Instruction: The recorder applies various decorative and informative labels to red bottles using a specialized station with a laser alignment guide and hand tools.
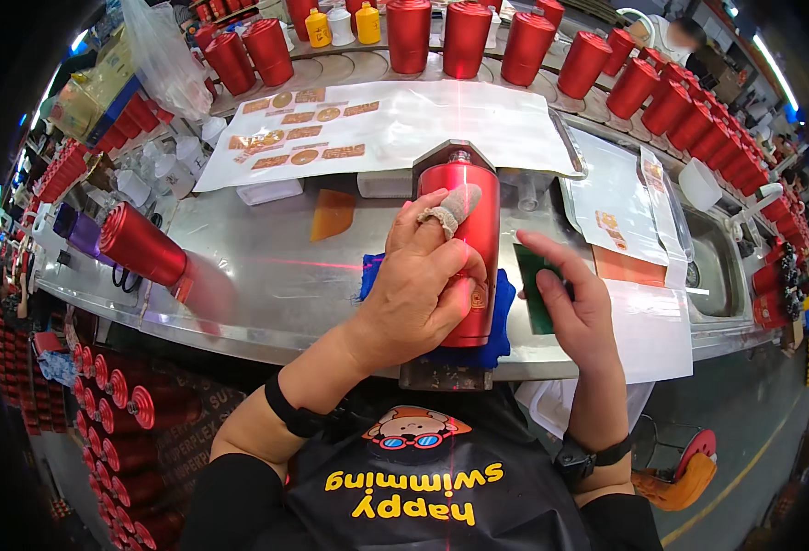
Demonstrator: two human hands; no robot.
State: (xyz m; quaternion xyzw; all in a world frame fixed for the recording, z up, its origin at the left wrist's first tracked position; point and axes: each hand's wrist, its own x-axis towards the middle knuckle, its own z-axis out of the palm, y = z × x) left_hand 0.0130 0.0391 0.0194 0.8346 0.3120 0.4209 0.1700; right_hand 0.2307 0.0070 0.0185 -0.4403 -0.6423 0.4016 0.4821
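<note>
Red metallic bottle, lying lengthwise with its top end pointing away from the person, is directly beneath the left hand. That hand is curled over it, fingers bent and thumb low on the surface; whether it truly grips or only presses cannot be told. One of its fingers wears a pale knitted finger cover. A small gold emblem shows on the bottle, just beside the left thumb. Blue cloth lies beneath the bottle, showing on both sides of it, and a dark angular bracket stands beyond the fingers, at the bottle's far end.

Just right of the bottle, the right hand holds a flat green card between thumb and fingers, apart from the bottle.

Beyond both hands, a white sheet bearing gold-brown decals is spread on the steel bench. An amber flat piece lies beyond and to the left of the left hand. Well to its left, a second red bottle leans at a tilt. Right of the right hand are white papers and, farther out, a steel sink.
</note>
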